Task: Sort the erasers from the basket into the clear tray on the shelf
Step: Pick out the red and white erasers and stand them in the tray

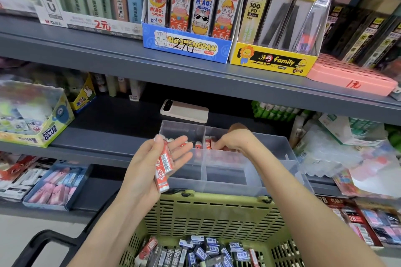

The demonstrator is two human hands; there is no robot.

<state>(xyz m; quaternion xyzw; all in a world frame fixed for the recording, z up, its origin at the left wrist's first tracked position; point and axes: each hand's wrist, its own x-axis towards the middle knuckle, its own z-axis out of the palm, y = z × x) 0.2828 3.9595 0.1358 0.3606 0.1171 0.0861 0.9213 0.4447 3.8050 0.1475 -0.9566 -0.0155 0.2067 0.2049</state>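
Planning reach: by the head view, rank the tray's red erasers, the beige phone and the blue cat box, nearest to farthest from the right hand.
1. Red erasers, in the clear tray, at the right hand.
2. Beige phone, just behind the tray.
3. Blue cat box, upper shelf.

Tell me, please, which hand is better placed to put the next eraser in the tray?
Probably right: the right hand is inside the clear plastic tray, while the left hand holds the red-wrapped erasers outside it.
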